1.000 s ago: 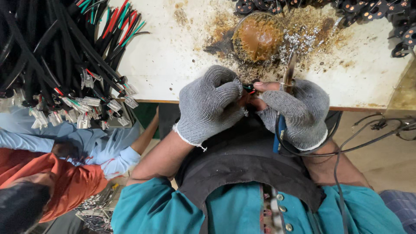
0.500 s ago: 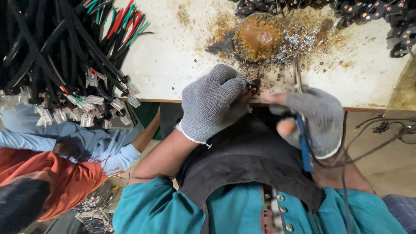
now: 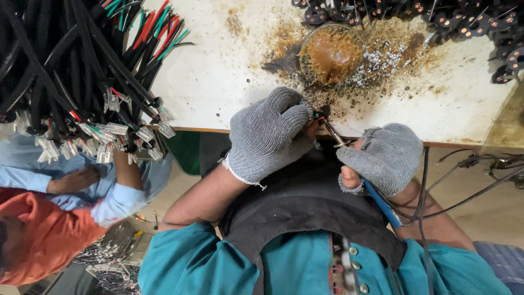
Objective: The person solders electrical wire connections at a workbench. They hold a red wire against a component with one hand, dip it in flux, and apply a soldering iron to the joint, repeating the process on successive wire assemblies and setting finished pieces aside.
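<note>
A small black part with red wire (image 3: 319, 116) is pinched in the gloved left hand (image 3: 269, 133) at the white table (image 3: 218, 82) edge. A blue-handled soldering iron (image 3: 376, 199) is gripped in the gloved right hand (image 3: 385, 157), its tip touching the part.
</note>
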